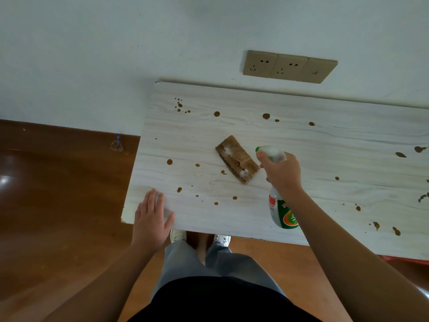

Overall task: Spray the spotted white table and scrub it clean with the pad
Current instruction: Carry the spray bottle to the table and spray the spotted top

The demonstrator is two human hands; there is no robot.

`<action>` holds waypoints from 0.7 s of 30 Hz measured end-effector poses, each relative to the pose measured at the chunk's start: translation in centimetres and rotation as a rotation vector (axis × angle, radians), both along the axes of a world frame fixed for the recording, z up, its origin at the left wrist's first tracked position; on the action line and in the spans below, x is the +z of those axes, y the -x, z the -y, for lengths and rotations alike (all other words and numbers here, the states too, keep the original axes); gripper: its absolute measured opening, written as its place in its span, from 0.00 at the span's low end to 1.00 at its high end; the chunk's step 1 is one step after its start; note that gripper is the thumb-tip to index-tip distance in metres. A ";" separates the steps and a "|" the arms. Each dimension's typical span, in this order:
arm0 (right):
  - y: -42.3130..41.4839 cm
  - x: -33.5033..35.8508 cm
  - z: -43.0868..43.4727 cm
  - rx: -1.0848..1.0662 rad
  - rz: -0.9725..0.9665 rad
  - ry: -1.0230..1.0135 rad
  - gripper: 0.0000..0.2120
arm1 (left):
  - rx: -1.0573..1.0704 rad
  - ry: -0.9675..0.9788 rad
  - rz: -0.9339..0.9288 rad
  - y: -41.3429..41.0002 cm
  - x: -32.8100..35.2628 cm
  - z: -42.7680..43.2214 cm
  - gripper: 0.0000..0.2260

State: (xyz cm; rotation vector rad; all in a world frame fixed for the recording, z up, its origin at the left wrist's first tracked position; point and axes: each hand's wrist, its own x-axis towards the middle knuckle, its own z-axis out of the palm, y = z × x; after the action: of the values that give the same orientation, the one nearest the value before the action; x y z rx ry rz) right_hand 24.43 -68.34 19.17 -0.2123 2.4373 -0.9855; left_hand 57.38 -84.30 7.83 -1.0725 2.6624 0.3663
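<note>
The white table (pixel 313 140) filled the middle and right of the frame. Its far edge sat against a pale wall (pixel 92 54). Brown spots (pixel 216 114) were dotted all over the top. Some were near the far edge, some near the close edge, and more were at the far right.

The pad (pixel 236 159) lay flat on the table in the middle of the frame. It was brown and long and lay at a slant. Bits of white foam (pixel 226 151) sat on it.

The right hand (pixel 283 173) was just to the right of the pad. Its grip was closed around the neck of the spray bottle (pixel 282 212). The bottle was white and green with a red patch. It was tipped over, with its bottom toward the lower edge of the frame. Its green tip (pixel 257 149) pointed at the pad and was very close to it. I could not tell if a finger was pulling the trigger.

The left hand (pixel 151 217) was in the lower left, lying flat on the near corner of the table. Its grip was open, with the fingers straight.

Tan wall sockets (pixel 289 66) sat on the wall above the table. A brown wood floor (pixel 58 194) showed at the left. Grey trousers (pixel 185 259) and white shoes (pixel 177 235) showed at the bottom, by the table's near edge.
</note>
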 end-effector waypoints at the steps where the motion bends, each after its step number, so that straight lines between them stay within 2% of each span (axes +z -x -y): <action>1: 0.0 0.0 -0.4 -0.001 0.007 -0.004 0.22 | 0.007 -0.002 0.003 0.0 0.0 0.0 0.30; 9: -1.5 -0.1 -3.7 -0.037 0.017 -0.046 0.25 | 0.010 0.007 0.008 0.1 0.1 -0.1 0.32; 18: -2.4 0.8 -3.7 -0.002 -0.012 0.083 0.20 | -0.011 0.031 0.014 0.2 0.1 -0.1 0.31; 21: -2.6 1.2 -3.5 -0.028 -0.004 0.091 0.22 | -0.006 0.030 0.013 0.1 0.2 -0.2 0.31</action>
State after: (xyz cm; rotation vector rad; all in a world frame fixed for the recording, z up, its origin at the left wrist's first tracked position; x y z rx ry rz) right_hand 27.02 -64.79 20.32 -0.2117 2.4071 -1.1105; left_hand 57.25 -84.09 7.99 -1.0720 2.6666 0.3179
